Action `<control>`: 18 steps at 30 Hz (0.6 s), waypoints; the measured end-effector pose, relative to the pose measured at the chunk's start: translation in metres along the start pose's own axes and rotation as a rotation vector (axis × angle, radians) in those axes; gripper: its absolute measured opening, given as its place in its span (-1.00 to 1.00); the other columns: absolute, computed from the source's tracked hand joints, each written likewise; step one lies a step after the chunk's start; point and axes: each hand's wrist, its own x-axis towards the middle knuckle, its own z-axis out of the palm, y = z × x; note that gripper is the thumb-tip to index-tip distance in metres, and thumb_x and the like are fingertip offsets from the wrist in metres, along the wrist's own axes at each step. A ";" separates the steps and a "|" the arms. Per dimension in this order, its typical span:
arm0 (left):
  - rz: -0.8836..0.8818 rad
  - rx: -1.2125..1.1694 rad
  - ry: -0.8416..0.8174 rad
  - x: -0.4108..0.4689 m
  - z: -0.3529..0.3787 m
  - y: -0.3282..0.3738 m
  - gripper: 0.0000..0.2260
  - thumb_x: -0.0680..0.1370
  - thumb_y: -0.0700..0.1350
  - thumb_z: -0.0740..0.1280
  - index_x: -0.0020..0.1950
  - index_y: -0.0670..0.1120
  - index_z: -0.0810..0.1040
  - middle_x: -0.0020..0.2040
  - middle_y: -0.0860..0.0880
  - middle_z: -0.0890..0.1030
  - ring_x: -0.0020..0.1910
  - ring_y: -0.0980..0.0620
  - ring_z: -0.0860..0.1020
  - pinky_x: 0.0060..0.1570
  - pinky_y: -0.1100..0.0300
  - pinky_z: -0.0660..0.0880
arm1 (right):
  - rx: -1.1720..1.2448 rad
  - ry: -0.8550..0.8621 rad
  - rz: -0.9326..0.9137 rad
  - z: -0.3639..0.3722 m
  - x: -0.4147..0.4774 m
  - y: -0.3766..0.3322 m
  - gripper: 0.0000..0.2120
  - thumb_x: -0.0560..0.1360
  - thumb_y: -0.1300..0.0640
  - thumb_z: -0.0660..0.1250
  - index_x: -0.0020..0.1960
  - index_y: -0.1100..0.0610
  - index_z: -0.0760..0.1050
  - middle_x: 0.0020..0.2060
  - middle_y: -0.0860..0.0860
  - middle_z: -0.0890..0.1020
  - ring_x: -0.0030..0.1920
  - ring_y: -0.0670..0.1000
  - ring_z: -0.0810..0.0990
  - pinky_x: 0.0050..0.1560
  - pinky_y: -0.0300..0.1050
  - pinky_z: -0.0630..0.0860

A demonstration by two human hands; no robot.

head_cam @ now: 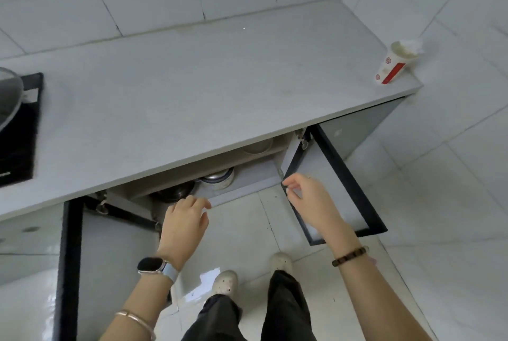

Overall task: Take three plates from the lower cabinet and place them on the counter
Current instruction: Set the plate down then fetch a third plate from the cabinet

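The lower cabinet (247,173) under the pale counter (192,99) stands with both doors swung out. Inside I see a dark pan (173,192), a metal pot (218,177) and a pale bowl (257,145) on a higher shelf; no plate shows from this angle. My left hand (184,219) hovers at the front of the cabinet opening, fingers spread and holding nothing. My right hand (308,198) is beside the top corner of the right door (354,184), fingers loosely curled at its edge and holding nothing.
The left door (110,258) juts out by my left arm. A black stove (19,126) with a glass lid (8,93) fills the counter's left end. A red-and-white paper cup (393,66) lies at the right end. My feet stand on glossy floor tiles.
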 end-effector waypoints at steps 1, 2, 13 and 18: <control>-0.051 -0.004 -0.001 -0.001 0.005 0.007 -0.83 0.51 -0.16 0.32 0.07 0.00 0.58 0.00 0.01 0.59 0.01 -0.08 0.57 0.06 0.00 0.44 | 0.001 -0.029 -0.020 -0.003 0.008 0.007 -0.80 0.55 0.15 0.27 0.16 0.06 0.51 0.05 -0.04 0.58 0.04 -0.11 0.54 0.06 -0.27 0.46; -0.095 -0.013 0.004 -0.001 0.011 0.014 -0.83 0.50 -0.17 0.33 0.06 0.00 0.59 0.01 0.01 0.60 0.00 -0.09 0.57 0.04 -0.01 0.44 | 0.000 -0.057 -0.039 -0.007 0.015 0.014 -0.80 0.56 0.14 0.26 0.17 0.05 0.51 0.06 -0.05 0.58 0.04 -0.12 0.54 0.06 -0.29 0.45; -0.265 -0.069 0.018 0.028 0.067 0.059 -0.83 0.49 -0.18 0.33 0.04 -0.02 0.60 0.01 -0.01 0.61 0.04 -0.11 0.56 0.04 0.02 0.39 | 0.068 -0.162 -0.025 -0.008 0.093 0.076 -0.79 0.54 0.20 0.27 0.16 0.04 0.50 0.05 -0.02 0.59 -0.02 -0.13 0.55 -0.07 -0.42 0.37; -0.248 -0.119 -0.022 0.068 0.106 0.052 -0.81 0.51 -0.17 0.29 0.09 -0.02 0.58 0.05 -0.03 0.59 0.08 -0.12 0.54 0.09 0.02 0.39 | 0.160 -0.173 0.020 0.022 0.129 0.093 -0.80 0.56 0.18 0.26 0.17 0.04 0.51 0.04 -0.02 0.58 -0.02 -0.11 0.55 -0.11 -0.43 0.37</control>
